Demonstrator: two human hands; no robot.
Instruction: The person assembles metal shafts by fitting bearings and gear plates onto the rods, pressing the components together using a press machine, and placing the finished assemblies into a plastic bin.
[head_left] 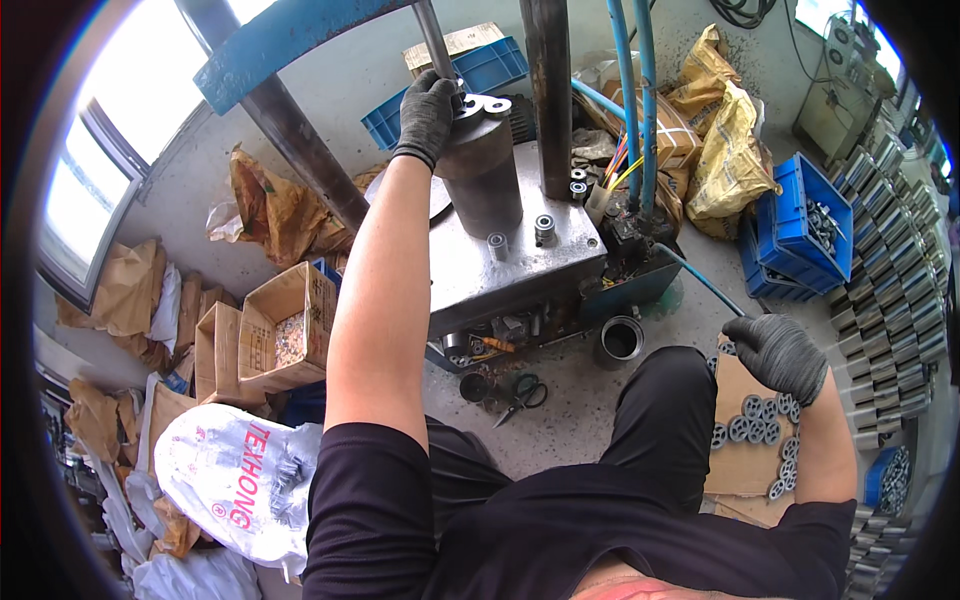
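Observation:
My left hand, in a dark grey knit glove, reaches up to the top of a thick steel cylinder. Its fingers curl round a round silver metal part at the foot of the press rod; they partly hide it. Another silver ring lies beside it on the cylinder. The cylinder stands on the press's steel table, where small bearing-like parts sit. Over to the right, my gloved right hand is wrapped round the end of a long blue lever that runs to the press.
Steel posts and blue hoses rise around the table. Below it on the floor are a dark metal pot and scissors. Wheel-shaped parts lie on cardboard at right, near blue crates and stacked metal tubes.

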